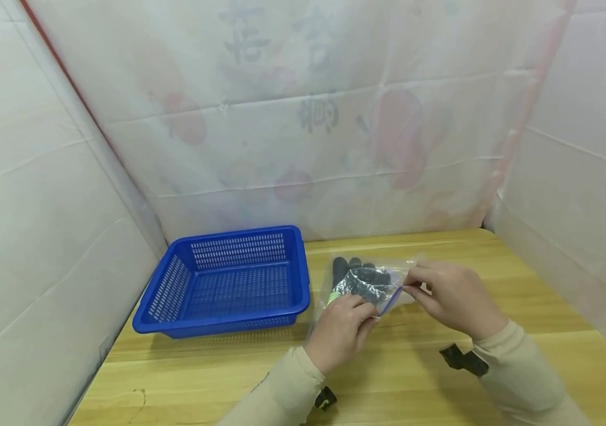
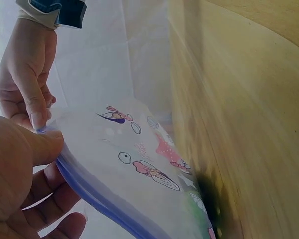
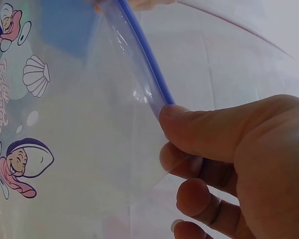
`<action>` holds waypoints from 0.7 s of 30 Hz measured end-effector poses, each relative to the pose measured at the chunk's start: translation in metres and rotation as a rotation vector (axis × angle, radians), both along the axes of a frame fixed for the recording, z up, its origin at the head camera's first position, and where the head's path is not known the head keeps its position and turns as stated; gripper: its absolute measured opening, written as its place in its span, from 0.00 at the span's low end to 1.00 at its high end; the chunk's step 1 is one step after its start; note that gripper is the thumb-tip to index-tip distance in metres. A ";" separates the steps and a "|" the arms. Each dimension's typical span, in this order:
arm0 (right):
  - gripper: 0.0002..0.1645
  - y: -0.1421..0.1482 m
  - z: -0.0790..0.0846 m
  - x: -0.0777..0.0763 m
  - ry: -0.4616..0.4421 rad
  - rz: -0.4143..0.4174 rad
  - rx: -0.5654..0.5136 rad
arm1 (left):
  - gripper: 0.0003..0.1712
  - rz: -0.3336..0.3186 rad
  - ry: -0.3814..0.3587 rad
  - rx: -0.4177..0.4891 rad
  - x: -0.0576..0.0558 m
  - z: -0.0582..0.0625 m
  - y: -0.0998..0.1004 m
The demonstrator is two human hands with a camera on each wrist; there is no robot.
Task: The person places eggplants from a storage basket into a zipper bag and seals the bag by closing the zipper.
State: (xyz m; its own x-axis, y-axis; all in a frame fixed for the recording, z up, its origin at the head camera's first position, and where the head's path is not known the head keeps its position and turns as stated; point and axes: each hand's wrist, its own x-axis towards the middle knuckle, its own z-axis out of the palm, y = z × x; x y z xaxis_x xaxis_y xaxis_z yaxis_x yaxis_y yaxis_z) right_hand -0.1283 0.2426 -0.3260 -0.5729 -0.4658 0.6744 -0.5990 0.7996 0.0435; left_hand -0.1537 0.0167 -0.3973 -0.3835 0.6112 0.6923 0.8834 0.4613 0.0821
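A clear zip bag (image 1: 324, 296) printed with cartoon shells lies on the table, its blue-purple zip edge (image 3: 148, 52) raised toward me. Inside it is a dark glove (image 1: 358, 283) with a bright green part near the cuff. My left hand (image 1: 341, 331) pinches the near part of the zip edge between thumb and fingers. Farther right, my right hand (image 1: 454, 296) pinches the other end of that edge, thumb on top in the right wrist view. Between the two hands the strip runs taut.
A blue plastic basket (image 1: 217, 324) with slotted walls stands left of the bag, with nothing in it. The wooden table (image 1: 398, 378) meets pale printed sheeting (image 1: 292, 154) at the back and sides. Dark straps hang at both wrists.
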 end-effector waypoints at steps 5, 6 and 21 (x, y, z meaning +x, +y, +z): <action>0.10 0.005 -0.001 -0.002 0.013 -0.003 -0.010 | 0.02 0.007 -0.010 -0.007 0.000 -0.001 -0.001; 0.09 0.006 -0.001 -0.003 0.020 -0.005 -0.010 | 0.02 0.006 -0.013 -0.008 0.000 -0.001 -0.001; 0.06 0.022 0.002 -0.005 0.081 -0.114 -0.037 | 0.03 -0.011 -0.050 -0.003 0.000 -0.002 0.000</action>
State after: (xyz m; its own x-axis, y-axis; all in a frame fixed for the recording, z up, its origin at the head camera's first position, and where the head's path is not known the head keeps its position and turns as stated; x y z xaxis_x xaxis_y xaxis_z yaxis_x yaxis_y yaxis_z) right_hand -0.1338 0.2647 -0.3239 -0.5633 -0.3749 0.7363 -0.5000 0.8641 0.0574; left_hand -0.1538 0.0171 -0.3997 -0.4106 0.6177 0.6707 0.8834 0.4517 0.1248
